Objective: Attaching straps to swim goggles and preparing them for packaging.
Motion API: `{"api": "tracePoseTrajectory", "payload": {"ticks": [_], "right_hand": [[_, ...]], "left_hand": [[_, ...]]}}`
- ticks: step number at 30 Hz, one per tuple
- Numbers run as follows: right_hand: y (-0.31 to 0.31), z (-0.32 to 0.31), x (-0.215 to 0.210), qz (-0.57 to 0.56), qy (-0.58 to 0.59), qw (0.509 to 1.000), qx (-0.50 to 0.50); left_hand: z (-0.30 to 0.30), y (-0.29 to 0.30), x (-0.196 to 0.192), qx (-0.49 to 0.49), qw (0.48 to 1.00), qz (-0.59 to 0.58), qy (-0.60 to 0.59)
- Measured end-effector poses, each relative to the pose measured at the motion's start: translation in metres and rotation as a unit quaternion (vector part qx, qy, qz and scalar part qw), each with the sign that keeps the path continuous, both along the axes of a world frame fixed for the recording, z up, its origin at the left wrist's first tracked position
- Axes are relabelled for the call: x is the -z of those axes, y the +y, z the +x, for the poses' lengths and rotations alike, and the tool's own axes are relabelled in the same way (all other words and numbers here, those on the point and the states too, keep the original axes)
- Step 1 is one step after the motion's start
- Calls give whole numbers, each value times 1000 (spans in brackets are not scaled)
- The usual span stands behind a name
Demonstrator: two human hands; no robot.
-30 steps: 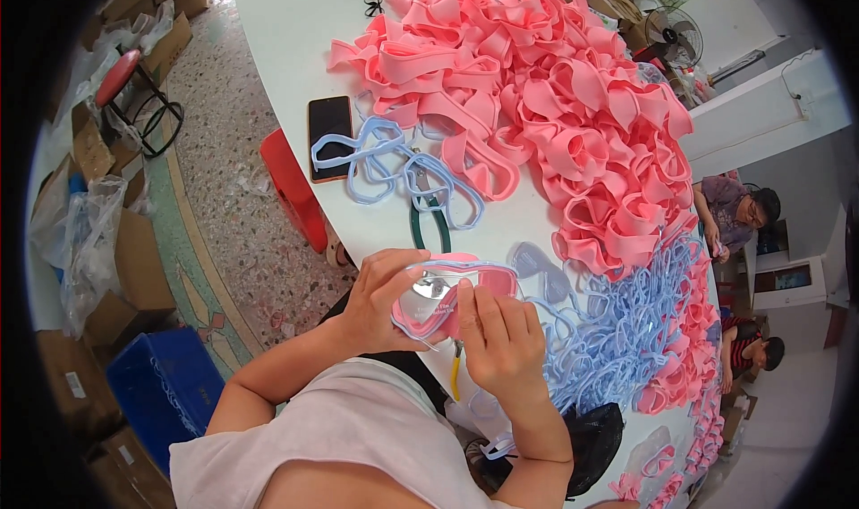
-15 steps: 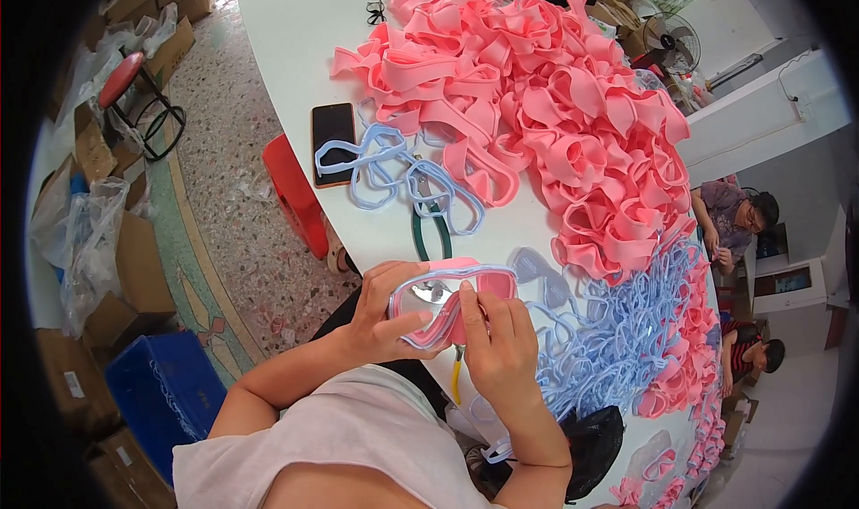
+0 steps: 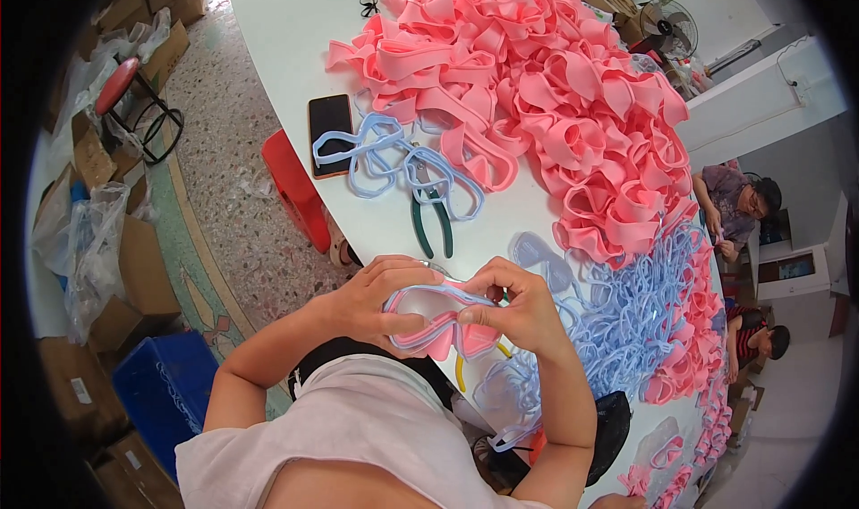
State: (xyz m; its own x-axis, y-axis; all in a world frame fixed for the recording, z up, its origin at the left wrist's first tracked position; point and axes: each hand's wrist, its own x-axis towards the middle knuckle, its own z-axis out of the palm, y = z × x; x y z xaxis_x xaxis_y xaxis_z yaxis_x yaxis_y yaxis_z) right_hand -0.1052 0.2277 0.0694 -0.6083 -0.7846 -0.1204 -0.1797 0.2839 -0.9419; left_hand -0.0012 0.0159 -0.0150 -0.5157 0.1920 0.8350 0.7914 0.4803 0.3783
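One pair of goggles (image 3: pixel 445 319) is sitting between both hands at the edge of the table (image 3: pixel 286 35). Left hand (image 3: pixel 380 299) is gripping one end, seemingly for steadiness; right hand (image 3: pixel 528 308) is pinching the other, apparently for control. Goggles are showing pink, edged pale blue. Green-handled pliers (image 3: pixel 446 227) are lying beyond.

left hand (image 3: pixel 380 300) and right hand (image 3: pixel 526 308) holding pink-and-blue goggle frame (image 3: pixel 436 337), pink bands (image 3: pixel 537 89) heaped beyond
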Motion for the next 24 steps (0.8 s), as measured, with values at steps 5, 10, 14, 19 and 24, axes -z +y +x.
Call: {"api": "tracePoseTrajectory", "payload": {"ticks": [5, 10, 14, 19, 24], "right_hand": [[5, 3, 8, 2, -37, 998, 57], [3, 2, 20, -14, -35, 988, 150], [-3, 6, 20, -24, -43, 985, 164], [-4, 10, 16, -6, -67, 982, 176], [2, 9, 29, -34, -57, 985, 156]], "left_hand": [[-9, 3, 16, 9, 999, 11, 35], [0, 35, 30, 200, 693, 522, -456], [-1, 59, 22, 258, 559, 676, -405], [1, 72, 24, 234, 581, 679, -384], [4, 75, 12, 208, 549, 707, -393]]}}
